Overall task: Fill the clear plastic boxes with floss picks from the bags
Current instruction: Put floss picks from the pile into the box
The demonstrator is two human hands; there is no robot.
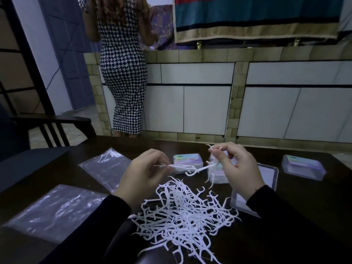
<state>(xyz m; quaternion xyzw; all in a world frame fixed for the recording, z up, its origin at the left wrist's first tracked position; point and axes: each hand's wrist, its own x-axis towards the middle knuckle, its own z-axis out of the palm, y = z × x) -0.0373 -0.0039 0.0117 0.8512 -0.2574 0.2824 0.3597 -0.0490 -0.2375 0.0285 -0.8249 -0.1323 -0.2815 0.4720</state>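
Head view over a dark wooden table. A loose heap of white floss picks lies on the table just in front of the wearer, between the two black sleeves.

Left hand: raised above the table, fingers curled, thumb and fingertips pinching the handle end of a single floss pick, which runs roughly level toward the right hand.

Right hand: also raised, fingers curled together and clamped on a small bunch of floss picks — their heads hang down below the fingers, while a few tips stick up above them.

Clear plastic boxes: one closed box with a pastel label stands behind the hands; a second one sits just beside it, mostly hidden by the right hand and the bunch, so whether it is open cannot be told. A third closed labelled box rests well apart at the far right. An open clear box with its hinged lid lies flat under the right wrist.

Two clear plastic bags — a far one and a near one — lie flat on the left part of the table.

Background: a person in a houndstooth dress stands with their back turned at a tiled counter with white cabinet doors; a dark chair stands at left.
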